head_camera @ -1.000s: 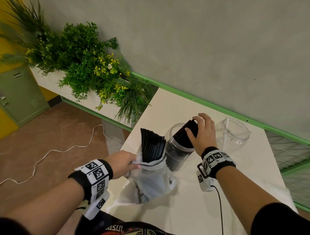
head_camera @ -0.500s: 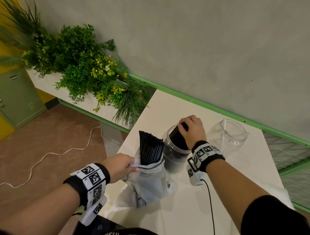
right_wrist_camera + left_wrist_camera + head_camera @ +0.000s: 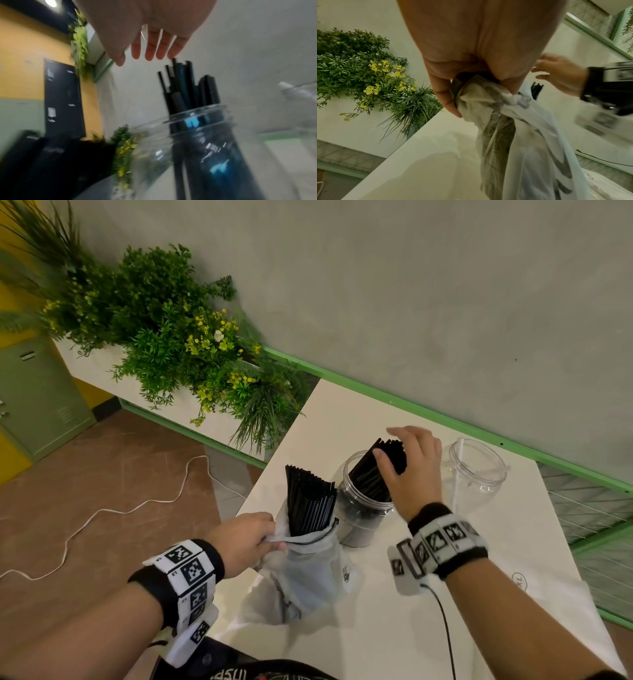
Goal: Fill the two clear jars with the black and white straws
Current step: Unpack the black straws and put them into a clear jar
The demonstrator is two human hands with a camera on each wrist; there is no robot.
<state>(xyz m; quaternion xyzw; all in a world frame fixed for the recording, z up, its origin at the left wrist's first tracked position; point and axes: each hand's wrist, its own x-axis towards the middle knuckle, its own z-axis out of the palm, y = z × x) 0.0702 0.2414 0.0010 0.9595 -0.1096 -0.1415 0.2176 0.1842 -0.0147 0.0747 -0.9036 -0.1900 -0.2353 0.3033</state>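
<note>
The left hand (image 3: pixel 247 539) is gripping the bunched rim of a thin white plastic bag (image 3: pixel 308 570) standing near the white table's (image 3: pixel 376 628) left edge, black straws (image 3: pixel 310 501) sticking up from it. The right hand (image 3: pixel 409 470), fingers straight, is touching the straw bundle (image 3: pixel 376 474) leaning in the clear jar (image 3: pixel 359 518) just beside the bag. The second jar (image 3: pixel 474 470), near the far edge, is holding a white straw (image 3: pixel 457 474)
</note>
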